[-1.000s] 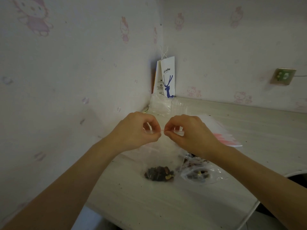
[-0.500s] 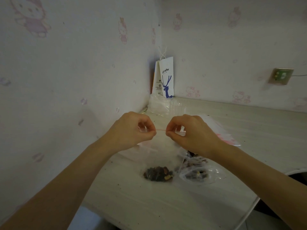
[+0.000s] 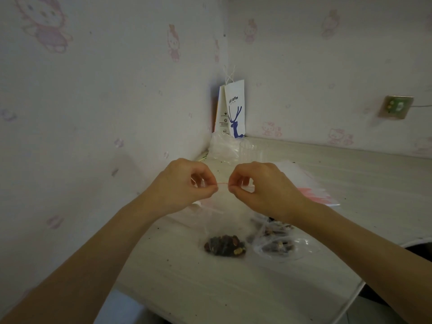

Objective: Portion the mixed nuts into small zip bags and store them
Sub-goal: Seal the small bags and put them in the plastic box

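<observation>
Your left hand (image 3: 184,184) and right hand (image 3: 263,187) each pinch the red zip strip (image 3: 223,183) of the small zip bag (image 3: 224,213), holding it upright over the table (image 3: 210,288). The nuts (image 3: 224,245) are pooled at its bottom, just beside the bulk nut bag (image 3: 279,245). The stack of empty bags (image 3: 313,190) lies behind your right hand.
</observation>
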